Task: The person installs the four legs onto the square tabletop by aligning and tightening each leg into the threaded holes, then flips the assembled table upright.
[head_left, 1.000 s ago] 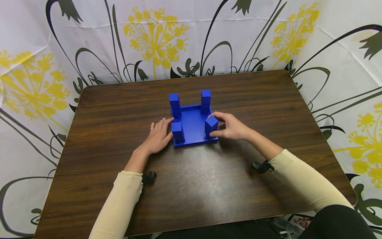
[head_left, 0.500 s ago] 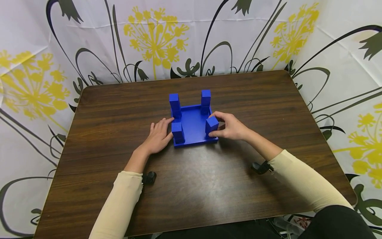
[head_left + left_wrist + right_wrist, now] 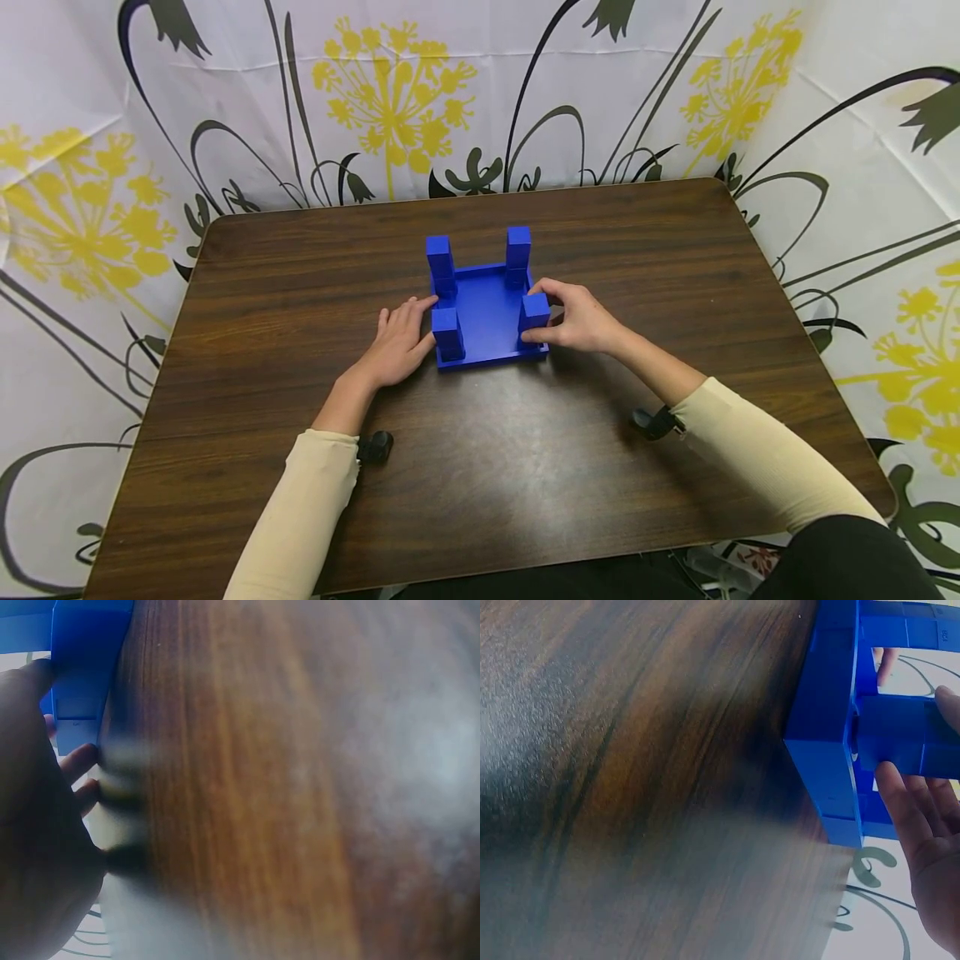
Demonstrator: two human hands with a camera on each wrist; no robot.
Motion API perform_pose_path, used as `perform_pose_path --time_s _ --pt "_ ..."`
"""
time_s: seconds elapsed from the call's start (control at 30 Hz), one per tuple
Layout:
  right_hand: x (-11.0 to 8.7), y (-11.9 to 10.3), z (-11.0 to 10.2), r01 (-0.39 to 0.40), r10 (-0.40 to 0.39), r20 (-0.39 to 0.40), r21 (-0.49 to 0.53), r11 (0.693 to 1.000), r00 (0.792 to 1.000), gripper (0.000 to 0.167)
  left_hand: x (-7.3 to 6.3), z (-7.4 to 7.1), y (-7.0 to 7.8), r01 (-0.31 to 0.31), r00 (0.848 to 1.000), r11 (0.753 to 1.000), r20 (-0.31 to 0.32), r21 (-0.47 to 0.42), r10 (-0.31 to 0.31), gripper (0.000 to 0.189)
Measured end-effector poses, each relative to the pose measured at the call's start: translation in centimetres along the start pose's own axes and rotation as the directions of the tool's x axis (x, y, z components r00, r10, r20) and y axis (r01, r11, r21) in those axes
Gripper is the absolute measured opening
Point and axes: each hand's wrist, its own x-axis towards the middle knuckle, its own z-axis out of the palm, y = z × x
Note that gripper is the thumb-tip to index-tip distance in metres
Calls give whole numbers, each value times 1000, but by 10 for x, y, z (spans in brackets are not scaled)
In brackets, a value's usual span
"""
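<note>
A blue square base with low raised walls (image 3: 487, 315) lies on the table, an upright block-like leg at each corner. My right hand (image 3: 581, 317) grips the near-right leg (image 3: 533, 312) between thumb and fingers. In the right wrist view this leg (image 3: 892, 731) stands at the base corner, with a thin dark gap where it meets the base. My left hand (image 3: 397, 342) lies palm down with straight fingers, its fingertips at the base's left side. Close to its thumb stands the near-left leg (image 3: 447, 333). The far-left leg (image 3: 440, 262) and far-right leg (image 3: 517, 254) stand upright behind.
The brown wooden table (image 3: 315, 267) extends all round the base. A white curtain with yellow and grey plants (image 3: 390, 92) hangs behind and at the sides. Black wrist cameras (image 3: 375, 447) are strapped over the cream sleeves (image 3: 307, 508).
The near-right leg has turned in my right hand, from standing askew to lining up with the base's sides. My right thumb has shifted slightly left; the left hand and base stay put.
</note>
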Motion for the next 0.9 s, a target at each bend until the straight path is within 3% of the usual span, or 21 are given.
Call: perform_pose_path --time_s 0.23,0.53,0.73,0.9 --pt "-2 -1 5 4 -5 -56 -21 1000 998 45 0 0 0 3 1000 1000 4 -1 -3 59" --pt "-2 -1 5 6 -8 -68 -20 1000 998 45 0 0 0 3 1000 1000 5 2 -3 59" --pt "-3 -1 1 8 -8 -29 -19 1000 1000 54 -1 -1 0 9 1000 1000 9 2 -9 59" --pt "-3 -1 -5 38 -38 58 -4 999 998 61 0 -1 1 2 1000 1000 6 -6 -2 59"
